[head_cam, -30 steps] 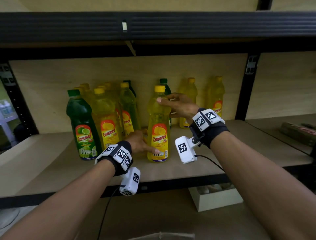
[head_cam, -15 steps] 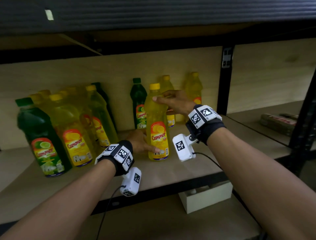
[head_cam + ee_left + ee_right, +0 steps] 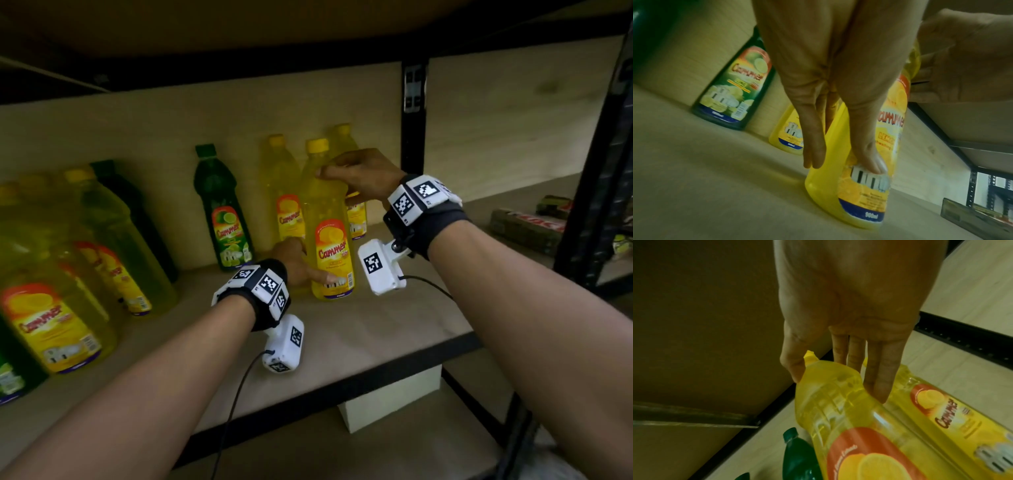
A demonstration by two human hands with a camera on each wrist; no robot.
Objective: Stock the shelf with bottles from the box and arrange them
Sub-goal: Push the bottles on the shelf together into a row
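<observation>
Setting: a wooden shelf [image 3: 394,329] with a black front edge is seen under a dark upper board, backed by a pale wood panel and a black upright post [image 3: 413,113].
Far left of the left hand: a blurred cluster of yellow and green bottles [image 3: 58,308] is stood on the shelf.
Just beyond the left hand: a green bottle [image 3: 224,219] is stood upright near the back panel, apart from the hand.
Left hand [image 3: 296,262]: the base of the held yellow bottle [image 3: 330,240] is gripped, with the thumb laid across the lower label and the fingers [image 3: 813,142] placed round its other side.
Held yellow bottle: it is kept upright between both hands, its base on or just above the shelf; contact cannot be told.
Behind the held bottle: two more yellow bottles [image 3: 284,192] are stood near the back panel.
Right hand [image 3: 363,176]: the bottle's shoulder, just under the yellow cap [image 3: 317,145], is pinched between thumb and fingers [image 3: 882,378].
Right of the right hand: dark packets [image 3: 527,229] are laid on the neighbouring shelf, well apart.
Below the right forearm: a white box [image 3: 390,404] is seen under the shelf.
</observation>
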